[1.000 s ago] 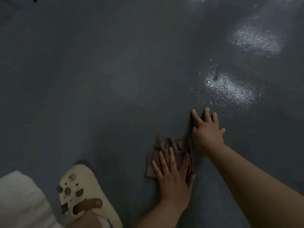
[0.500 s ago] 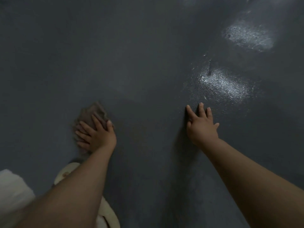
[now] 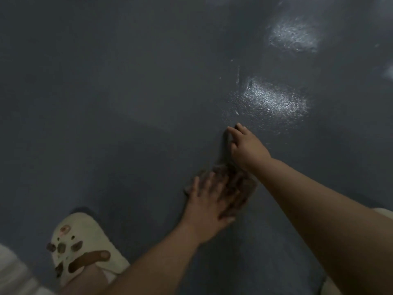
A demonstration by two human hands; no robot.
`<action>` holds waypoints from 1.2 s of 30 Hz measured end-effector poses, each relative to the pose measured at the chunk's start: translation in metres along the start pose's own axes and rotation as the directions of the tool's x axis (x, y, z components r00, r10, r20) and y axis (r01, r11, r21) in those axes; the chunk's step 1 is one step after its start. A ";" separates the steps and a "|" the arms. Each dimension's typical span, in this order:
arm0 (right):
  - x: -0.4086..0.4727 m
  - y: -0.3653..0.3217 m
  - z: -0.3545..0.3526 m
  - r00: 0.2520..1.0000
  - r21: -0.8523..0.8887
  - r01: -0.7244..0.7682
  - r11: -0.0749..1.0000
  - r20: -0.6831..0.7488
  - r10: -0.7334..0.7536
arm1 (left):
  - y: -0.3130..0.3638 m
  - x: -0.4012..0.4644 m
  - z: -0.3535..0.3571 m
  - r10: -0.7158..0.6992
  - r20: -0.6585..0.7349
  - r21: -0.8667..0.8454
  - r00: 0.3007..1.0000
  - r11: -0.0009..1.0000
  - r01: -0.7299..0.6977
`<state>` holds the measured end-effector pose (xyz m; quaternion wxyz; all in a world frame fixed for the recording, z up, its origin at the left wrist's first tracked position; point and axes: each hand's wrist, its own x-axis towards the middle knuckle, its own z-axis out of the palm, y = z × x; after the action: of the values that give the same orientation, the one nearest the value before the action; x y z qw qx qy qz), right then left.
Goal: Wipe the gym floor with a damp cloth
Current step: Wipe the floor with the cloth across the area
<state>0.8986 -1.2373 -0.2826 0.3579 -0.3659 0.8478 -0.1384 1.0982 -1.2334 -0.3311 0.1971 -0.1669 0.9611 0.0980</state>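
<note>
Nearest, lower left: your foot in a cream clog point(image 3: 85, 243) with small charms on top and a brown strap, planted on the floor; pale fabric point(image 3: 12, 275) fills the corner beside it.
Left hand: your left hand point(image 3: 209, 201) lies flat on the brown cloth point(image 3: 238, 182), fingers straight and spread, pressing it to the floor. The picture is blurred here, so the fingertips smear into the cloth.
Cloth: crumpled, lying on the floor near the middle of the view, just below your right wrist.
Right hand: your right hand point(image 3: 246, 145) rests on the bare floor just beyond the cloth, fingers straight and close together, holding nothing.
Floor: dark grey gym floor point(image 3: 106, 103), slightly textured.
Farthest: bright glossy patches point(image 3: 272, 99) shine beyond your right fingertips, with another patch further up on the right.
</note>
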 end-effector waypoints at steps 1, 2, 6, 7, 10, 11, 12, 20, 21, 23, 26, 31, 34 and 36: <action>-0.002 0.002 -0.001 1.000 -0.004 0.013 1.000 -0.004 -0.013 | -0.024 0.002 0.002 -0.064 -0.044 0.020 0.997 0.998 0.065; -0.004 0.006 -0.001 1.000 -0.015 0.030 0.999 -0.002 -0.030 | -0.046 0.003 0.001 -0.167 -0.087 0.028 0.982 0.985 0.170; -0.015 0.021 -0.002 0.994 -0.072 0.108 0.991 0.020 -0.107 | -0.075 -0.001 -0.017 -0.632 -0.014 -0.167 0.775 0.766 0.621; -0.018 0.025 -0.002 0.993 -0.068 0.119 0.991 0.009 -0.119 | -0.066 0.002 -0.020 -0.712 0.020 -0.251 0.702 0.676 0.693; -0.026 0.034 -0.001 0.991 -0.036 0.120 0.992 -0.056 -0.122 | -0.015 0.013 -0.024 -0.773 0.030 -0.379 0.633 0.577 0.723; -0.030 0.037 -0.001 0.990 -0.026 0.112 0.993 -0.086 -0.114 | 0.004 0.014 -0.022 -0.749 0.025 -0.364 0.663 0.610 0.703; -0.034 0.042 0.000 0.987 -0.018 0.104 0.994 -0.120 -0.105 | 0.025 0.016 -0.020 -0.701 0.022 -0.342 0.712 0.664 0.665; -0.070 0.079 0.012 0.947 0.057 0.001 0.998 -0.321 0.018 | 0.117 0.005 -0.029 -0.210 0.209 -0.312 0.955 0.911 0.268; -0.075 0.080 0.017 0.926 0.097 -0.006 0.995 -0.376 0.043 | 0.106 0.001 -0.033 -0.188 0.196 -0.329 0.962 0.912 0.245; -0.085 0.079 0.029 0.869 0.134 0.020 0.991 -0.492 0.049 | 0.080 -0.010 -0.036 -0.168 0.118 -0.344 0.979 0.918 0.199; -0.105 0.065 0.058 0.833 0.040 0.041 0.998 -0.553 -0.012 | 0.052 -0.021 -0.044 -0.177 0.056 -0.323 0.983 0.928 0.186; -0.123 0.030 0.115 0.955 -0.178 -0.053 0.983 -0.296 -0.002 | 0.030 -0.030 -0.057 -0.284 0.241 -0.151 0.928 0.933 0.325; -0.126 0.026 0.116 0.980 -0.184 -0.092 0.979 -0.192 0.056 | 0.035 -0.033 -0.058 -0.284 0.296 -0.120 0.912 0.936 0.330; -0.125 0.031 0.110 0.981 -0.229 -0.047 0.972 -0.194 0.002 | 0.046 -0.031 -0.056 -0.285 0.313 -0.096 0.906 0.939 0.329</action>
<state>1.0201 -1.1230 -0.3124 0.2308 -0.3798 0.8932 -0.0687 1.0895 -1.1968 -0.2617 0.3380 -0.3139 0.8727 0.1599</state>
